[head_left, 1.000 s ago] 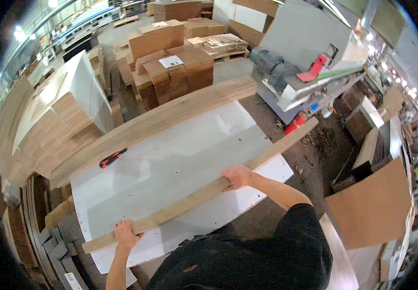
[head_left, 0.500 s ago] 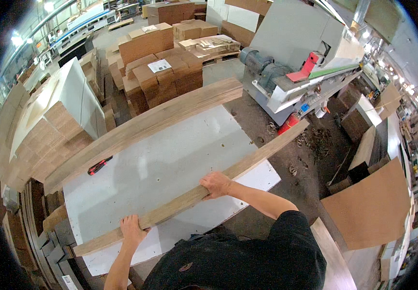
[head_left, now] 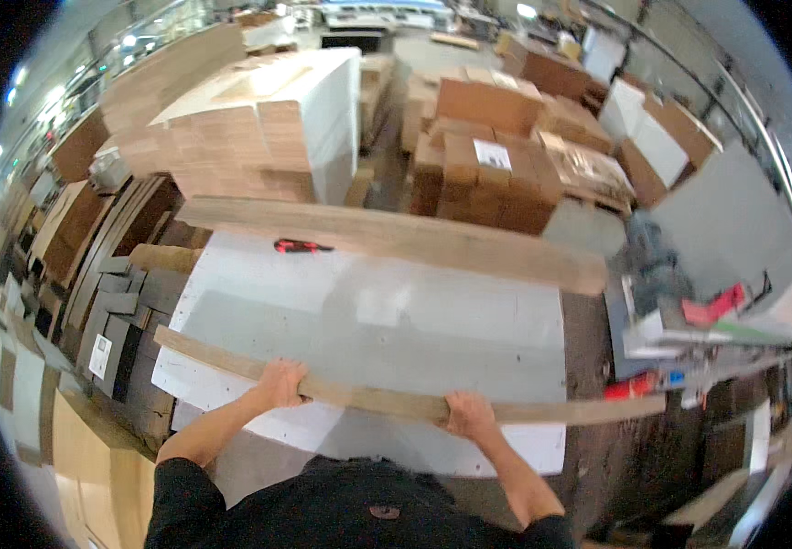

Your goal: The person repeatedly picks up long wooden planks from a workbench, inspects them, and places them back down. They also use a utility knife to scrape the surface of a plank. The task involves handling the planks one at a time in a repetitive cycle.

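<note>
A long, narrow wooden strip (head_left: 377,400) lies across the near part of a white board-topped table (head_left: 258,291), its right end reaching past the table's edge. My left hand (head_left: 280,382) grips it left of the middle, fingers closed over the far edge. Right of the middle, my right hand (head_left: 469,414) is wrapped round the same strip. A wider wood-grain board (head_left: 396,236) runs along the table's far edge. Close to that board's left part rests a red and black utility knife (head_left: 300,246).
Stacked pale panels (head_left: 231,137) stand beyond the table at the left, and brown panel stacks (head_left: 478,183) farther right. A grey machine (head_left: 734,210) with a red part is at the right. Dark offcuts (head_left: 121,352) lie left of the table.
My view has swung left, so the table now lies nearly straight across. Both hands keep hold of the wooden strip, which now sits more parallel to my body.
</note>
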Tool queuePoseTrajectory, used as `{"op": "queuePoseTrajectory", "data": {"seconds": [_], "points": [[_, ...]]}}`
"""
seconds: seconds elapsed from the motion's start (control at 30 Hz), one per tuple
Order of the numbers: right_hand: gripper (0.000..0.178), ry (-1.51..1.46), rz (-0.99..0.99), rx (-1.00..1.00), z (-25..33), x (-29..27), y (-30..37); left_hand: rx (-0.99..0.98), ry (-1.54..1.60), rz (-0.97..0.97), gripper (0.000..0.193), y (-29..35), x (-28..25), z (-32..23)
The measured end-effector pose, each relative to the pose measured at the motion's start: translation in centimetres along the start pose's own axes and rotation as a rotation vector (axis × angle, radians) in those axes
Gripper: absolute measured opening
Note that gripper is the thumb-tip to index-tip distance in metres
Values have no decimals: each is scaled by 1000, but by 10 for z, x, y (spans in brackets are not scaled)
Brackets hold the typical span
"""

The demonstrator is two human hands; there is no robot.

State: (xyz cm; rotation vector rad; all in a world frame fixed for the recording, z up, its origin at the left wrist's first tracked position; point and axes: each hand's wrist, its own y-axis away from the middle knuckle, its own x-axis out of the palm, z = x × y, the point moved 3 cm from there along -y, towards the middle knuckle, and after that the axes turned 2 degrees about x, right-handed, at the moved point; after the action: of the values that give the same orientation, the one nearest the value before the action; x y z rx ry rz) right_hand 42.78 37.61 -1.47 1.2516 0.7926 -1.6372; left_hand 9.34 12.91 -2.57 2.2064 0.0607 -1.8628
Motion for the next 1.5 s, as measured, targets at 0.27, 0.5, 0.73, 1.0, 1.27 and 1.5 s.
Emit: {"op": "queuePoseTrajectory", "data": {"seconds": [0.27, 0.5, 0.73, 1.0, 1.27, 1.5], "points": [[55, -3, -86, -87, 1, 8, -10, -91, 70, -124, 59, 18, -8, -3], [57, -64, -89, -65, -7, -2, -9, 35, 27, -216, 63, 5, -14, -12], [55, -37, -128, -113, 6, -10, -18, -95, 37, -113, 57, 17, -14, -1], [57, -6, -124, -82, -5, 12, -3, -44, -33, -16, 46, 9, 0, -5], [56, 54, -73, -58, 5, 0, -14, 21, 35, -139, 47, 17, -17, -3], [55, 67, -53, -82, 2, -4, -16, 9, 27, -100, 46, 15, -19, -7]]}}
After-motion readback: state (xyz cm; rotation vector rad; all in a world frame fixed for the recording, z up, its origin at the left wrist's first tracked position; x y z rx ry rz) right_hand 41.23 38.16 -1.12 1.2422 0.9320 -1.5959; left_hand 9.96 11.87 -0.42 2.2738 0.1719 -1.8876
